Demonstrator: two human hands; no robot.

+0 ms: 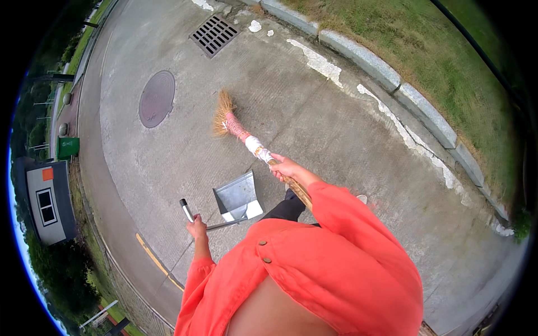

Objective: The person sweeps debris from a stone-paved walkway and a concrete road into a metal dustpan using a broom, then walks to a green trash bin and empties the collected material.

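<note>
My right hand point(284, 168) is closed round the wooden handle of a broom point(238, 127). Pink and white wrapping binds the broom's neck, and its straw bristles fan out over the concrete ahead of me. Lower on the left, my left hand point(197, 226) grips the long handle of a metal dustpan point(235, 196), whose black-tipped end sticks out past my fingers. The dustpan's grey pan lies in front of my legs, its wide mouth facing away from me. Broom bristles and pan are apart.
A round manhole cover point(157, 98) and a slotted drain grate point(214, 36) are set in the concrete ahead. A stone kerb point(364, 59) edges the grass point(443, 73) on the right. Far left stand a green bin point(68, 147) and a small building point(50, 203).
</note>
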